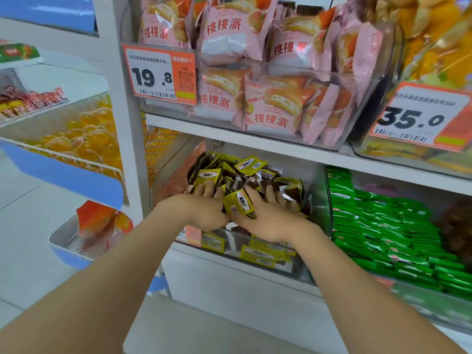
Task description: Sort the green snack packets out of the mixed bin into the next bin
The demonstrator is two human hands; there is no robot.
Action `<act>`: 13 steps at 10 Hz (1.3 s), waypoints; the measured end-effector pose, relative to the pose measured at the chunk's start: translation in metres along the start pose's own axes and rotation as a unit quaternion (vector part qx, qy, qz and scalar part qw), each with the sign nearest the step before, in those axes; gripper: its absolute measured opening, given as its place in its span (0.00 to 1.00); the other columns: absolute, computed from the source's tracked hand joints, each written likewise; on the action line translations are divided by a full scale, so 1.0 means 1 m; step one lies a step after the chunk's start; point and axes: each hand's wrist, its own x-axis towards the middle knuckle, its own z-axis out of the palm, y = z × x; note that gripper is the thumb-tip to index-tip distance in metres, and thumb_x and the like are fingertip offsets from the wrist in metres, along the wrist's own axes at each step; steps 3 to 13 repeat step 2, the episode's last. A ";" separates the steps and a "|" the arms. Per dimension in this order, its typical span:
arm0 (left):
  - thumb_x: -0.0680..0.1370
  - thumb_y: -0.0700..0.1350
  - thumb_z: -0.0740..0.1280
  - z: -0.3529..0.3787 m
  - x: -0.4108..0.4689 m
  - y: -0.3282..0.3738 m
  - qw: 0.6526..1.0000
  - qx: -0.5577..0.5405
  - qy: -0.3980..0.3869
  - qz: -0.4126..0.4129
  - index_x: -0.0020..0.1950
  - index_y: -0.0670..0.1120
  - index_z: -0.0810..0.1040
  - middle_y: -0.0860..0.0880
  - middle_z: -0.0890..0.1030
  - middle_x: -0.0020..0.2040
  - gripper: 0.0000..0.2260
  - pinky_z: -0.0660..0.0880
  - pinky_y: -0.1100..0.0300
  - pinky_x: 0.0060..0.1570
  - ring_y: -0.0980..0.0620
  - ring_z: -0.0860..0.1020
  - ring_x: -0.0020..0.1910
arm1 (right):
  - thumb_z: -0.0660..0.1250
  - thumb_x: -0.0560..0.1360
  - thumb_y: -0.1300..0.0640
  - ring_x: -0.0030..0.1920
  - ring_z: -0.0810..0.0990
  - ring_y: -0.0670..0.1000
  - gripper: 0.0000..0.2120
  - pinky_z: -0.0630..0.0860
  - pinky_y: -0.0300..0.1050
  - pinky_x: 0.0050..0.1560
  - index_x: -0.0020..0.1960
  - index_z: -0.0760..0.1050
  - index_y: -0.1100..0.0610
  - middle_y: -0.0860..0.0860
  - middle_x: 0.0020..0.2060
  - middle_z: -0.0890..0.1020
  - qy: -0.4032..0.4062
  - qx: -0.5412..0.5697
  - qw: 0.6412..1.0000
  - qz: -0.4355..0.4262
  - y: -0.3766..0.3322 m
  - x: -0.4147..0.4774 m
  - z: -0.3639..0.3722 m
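Our left hand point(204, 208) and right hand point(267, 217) lie spread on yellow packets point(251, 166) in the mixed bin point(287, 263) (green packets point(378, 226) lie alongside).

Left hand point(207, 209), right hand point(267, 218); bare forearms point(120, 272)

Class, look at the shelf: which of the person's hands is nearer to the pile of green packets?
Right. The right hand rests in the mixed bin on the side beside the green packets; the left hand lies farther left.
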 end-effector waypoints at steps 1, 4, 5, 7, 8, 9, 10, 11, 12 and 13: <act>0.81 0.65 0.61 0.000 0.005 0.000 0.997 -0.061 0.047 0.016 0.84 0.46 0.50 0.48 0.39 0.85 0.40 0.47 0.32 0.78 0.38 0.36 0.82 | 0.57 0.82 0.35 0.80 0.60 0.62 0.31 0.58 0.64 0.79 0.80 0.63 0.49 0.59 0.77 0.65 0.157 0.024 0.986 -0.047 -0.004 -0.007 0.002; 0.81 0.65 0.61 0.006 -0.007 0.006 0.980 -0.057 0.189 0.022 0.79 0.48 0.63 0.43 0.55 0.83 0.33 0.53 0.34 0.78 0.35 0.48 0.82 | 0.62 0.82 0.52 0.50 0.83 0.54 0.12 0.82 0.54 0.53 0.59 0.82 0.53 0.52 0.49 0.84 0.286 0.103 0.948 -0.097 -0.007 -0.033 -0.009; 0.81 0.65 0.61 0.006 -0.007 0.006 0.980 -0.057 0.189 0.022 0.79 0.48 0.63 0.43 0.55 0.83 0.33 0.53 0.34 0.78 0.35 0.48 0.82 | 0.62 0.82 0.52 0.50 0.83 0.54 0.12 0.82 0.54 0.53 0.59 0.82 0.53 0.52 0.49 0.84 0.286 0.103 0.948 -0.097 -0.007 -0.033 -0.009; 0.81 0.65 0.61 0.006 -0.007 0.006 0.980 -0.057 0.189 0.022 0.79 0.48 0.63 0.43 0.55 0.83 0.33 0.53 0.34 0.78 0.35 0.48 0.82 | 0.62 0.82 0.52 0.50 0.83 0.54 0.12 0.82 0.54 0.53 0.59 0.82 0.53 0.52 0.49 0.84 0.286 0.103 0.948 -0.097 -0.007 -0.033 -0.009; 0.81 0.65 0.61 0.006 -0.007 0.006 0.980 -0.057 0.189 0.022 0.79 0.48 0.63 0.43 0.55 0.83 0.33 0.53 0.34 0.78 0.35 0.48 0.82 | 0.62 0.82 0.52 0.50 0.83 0.54 0.12 0.82 0.54 0.53 0.59 0.82 0.53 0.52 0.49 0.84 0.286 0.103 0.948 -0.097 -0.007 -0.033 -0.009; 0.81 0.65 0.61 0.006 -0.007 0.006 0.980 -0.057 0.189 0.022 0.79 0.48 0.63 0.43 0.55 0.83 0.33 0.53 0.34 0.78 0.35 0.48 0.82 | 0.62 0.82 0.52 0.50 0.83 0.54 0.12 0.82 0.54 0.53 0.59 0.82 0.53 0.52 0.49 0.84 0.286 0.103 0.948 -0.097 -0.007 -0.033 -0.009; 0.81 0.65 0.61 0.006 -0.007 0.006 0.980 -0.057 0.189 0.022 0.79 0.48 0.63 0.43 0.55 0.83 0.33 0.53 0.34 0.78 0.35 0.48 0.82 | 0.62 0.82 0.52 0.50 0.83 0.54 0.12 0.82 0.54 0.53 0.59 0.82 0.53 0.52 0.49 0.84 0.286 0.103 0.948 -0.097 -0.007 -0.033 -0.009; 0.81 0.65 0.61 0.006 -0.007 0.006 0.980 -0.057 0.189 0.022 0.79 0.48 0.63 0.43 0.55 0.83 0.33 0.53 0.34 0.78 0.35 0.48 0.82 | 0.62 0.82 0.52 0.50 0.83 0.54 0.12 0.82 0.54 0.53 0.59 0.82 0.53 0.52 0.49 0.84 0.286 0.103 0.948 -0.097 -0.007 -0.033 -0.009; 0.81 0.65 0.61 0.006 -0.007 0.006 0.980 -0.057 0.189 0.022 0.79 0.48 0.63 0.43 0.55 0.83 0.33 0.53 0.34 0.78 0.35 0.48 0.82 | 0.62 0.82 0.52 0.50 0.83 0.54 0.12 0.82 0.54 0.53 0.59 0.82 0.53 0.52 0.49 0.84 0.286 0.103 0.948 -0.097 -0.007 -0.033 -0.009; 0.81 0.65 0.61 0.006 -0.007 0.006 0.980 -0.057 0.189 0.022 0.79 0.48 0.63 0.43 0.55 0.83 0.33 0.53 0.34 0.78 0.35 0.48 0.82 | 0.62 0.82 0.52 0.50 0.83 0.54 0.12 0.82 0.54 0.53 0.59 0.82 0.53 0.52 0.49 0.84 0.286 0.103 0.948 -0.097 -0.007 -0.033 -0.009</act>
